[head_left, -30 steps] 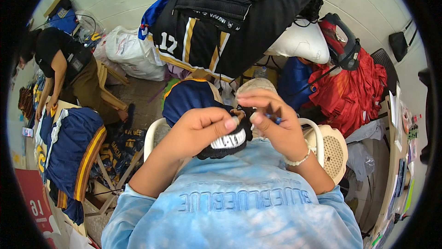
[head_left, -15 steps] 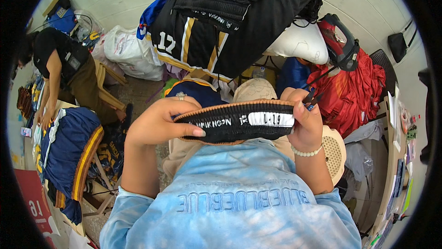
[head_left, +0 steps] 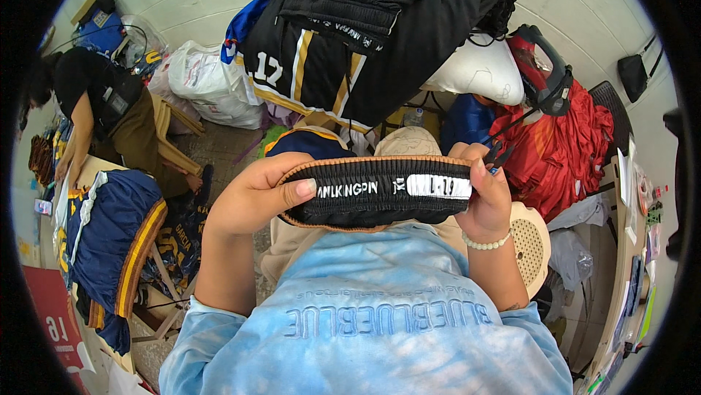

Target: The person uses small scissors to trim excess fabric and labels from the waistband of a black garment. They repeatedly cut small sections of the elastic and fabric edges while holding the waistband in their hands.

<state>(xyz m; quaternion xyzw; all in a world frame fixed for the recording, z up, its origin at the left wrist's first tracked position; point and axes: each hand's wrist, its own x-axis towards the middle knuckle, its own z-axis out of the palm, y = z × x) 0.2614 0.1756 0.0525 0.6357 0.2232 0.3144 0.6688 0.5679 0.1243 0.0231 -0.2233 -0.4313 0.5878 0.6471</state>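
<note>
Between my two hands a black ribbed elastic waistband [head_left: 343,201] with a brown edge is stretched level in front of my chest. White lettering and a white printed patch run along its inner face. My left hand [head_left: 257,194] pinches its left end, thumb on the inside and fingers behind. At the other end, beside the white patch, my right hand [head_left: 485,198] grips the band between thumb and fingers. A small dark pair of what look like thread snips [head_left: 499,155] sticks out above that hand; its handle is mostly hidden.
Black shorts with white and gold stripes [head_left: 321,66] are piled ahead. Right of them stand a red and grey iron [head_left: 544,74] and a heap of red garments [head_left: 558,154]. Navy garments [head_left: 113,227] lie at the left, where another person [head_left: 109,96] bends over. A cluttered shelf [head_left: 624,249] edges the right.
The waistband has tilted so that more of its inner face shows. My left thumb has shifted up the band. Both hands keep their hold.
</note>
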